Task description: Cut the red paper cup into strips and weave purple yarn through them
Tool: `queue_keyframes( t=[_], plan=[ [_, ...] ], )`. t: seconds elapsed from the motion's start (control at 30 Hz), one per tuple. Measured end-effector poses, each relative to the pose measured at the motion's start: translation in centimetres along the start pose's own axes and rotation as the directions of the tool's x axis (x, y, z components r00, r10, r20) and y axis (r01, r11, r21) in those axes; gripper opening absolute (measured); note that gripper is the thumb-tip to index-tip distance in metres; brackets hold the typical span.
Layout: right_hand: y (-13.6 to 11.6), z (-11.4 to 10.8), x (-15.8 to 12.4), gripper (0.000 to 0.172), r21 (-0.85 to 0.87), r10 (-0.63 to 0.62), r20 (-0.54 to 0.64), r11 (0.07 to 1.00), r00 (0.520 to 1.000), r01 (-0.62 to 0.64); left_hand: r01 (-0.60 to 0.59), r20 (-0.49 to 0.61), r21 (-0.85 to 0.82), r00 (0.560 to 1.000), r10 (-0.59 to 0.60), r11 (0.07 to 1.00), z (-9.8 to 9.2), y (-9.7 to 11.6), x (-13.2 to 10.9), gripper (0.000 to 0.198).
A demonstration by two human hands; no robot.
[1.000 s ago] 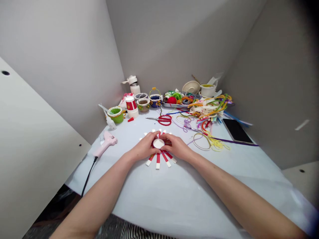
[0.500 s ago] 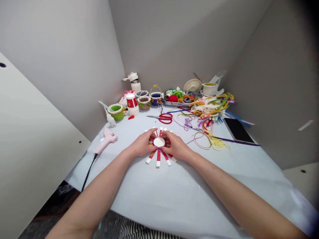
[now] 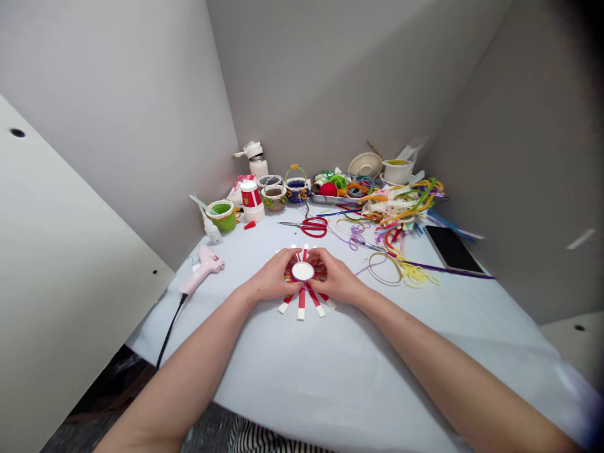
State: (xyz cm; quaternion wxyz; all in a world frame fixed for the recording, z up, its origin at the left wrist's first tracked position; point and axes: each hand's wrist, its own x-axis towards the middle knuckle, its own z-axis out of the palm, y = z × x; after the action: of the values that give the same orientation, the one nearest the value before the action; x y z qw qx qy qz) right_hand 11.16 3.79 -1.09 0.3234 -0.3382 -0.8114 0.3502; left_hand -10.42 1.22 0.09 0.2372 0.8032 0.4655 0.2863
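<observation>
A red-and-white paper cup (image 3: 302, 271), its side cut into strips that splay out like rays, lies on the table with its round white base facing up. My left hand (image 3: 279, 275) curls around the left of the base, and my right hand (image 3: 332, 277) curls around its right; thumbs are at the near edge and fingertips at the far side. Purple yarn shows around the rim of the base, and a purple strand trails right from beneath my right hand. My fingers hide the strips at both sides.
Red-handled scissors (image 3: 313, 227) lie beyond the cup. A pink glue gun (image 3: 204, 269) with a black cord is at left. Small decorated baskets (image 3: 274, 195) stand behind, near a stacked red cup (image 3: 251, 198). Yarn (image 3: 401, 204), a hoop (image 3: 385, 269) and a phone (image 3: 453, 249) lie at right.
Both hands keep their places around the cup base, with fingers shifted slightly at its rim. The whole view has moved a little.
</observation>
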Motion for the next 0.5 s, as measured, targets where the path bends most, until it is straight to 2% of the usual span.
queue_keyframes(
  t=[0.1,0.33,0.5],
  plan=[
    [0.1,0.2,0.0,0.055,-0.008,0.003,-0.008,1.000,1.000,-0.003,-0.001,-0.029,0.015,1.000,0.002,1.000,0.5,0.3,0.1,0.069],
    [0.2,0.6,0.0,0.060,-0.080,0.039,-0.021,0.996,0.999,-0.040,0.030,-0.053,0.057,0.998,-0.027,0.998,0.9,0.4,0.2,0.071],
    [0.0,-0.4,0.0,0.065,0.019,0.030,0.025,0.999,0.999,-0.030,0.017,-0.042,0.033,0.999,-0.015,0.999,0.7,0.5,0.1,0.068]
  ],
)
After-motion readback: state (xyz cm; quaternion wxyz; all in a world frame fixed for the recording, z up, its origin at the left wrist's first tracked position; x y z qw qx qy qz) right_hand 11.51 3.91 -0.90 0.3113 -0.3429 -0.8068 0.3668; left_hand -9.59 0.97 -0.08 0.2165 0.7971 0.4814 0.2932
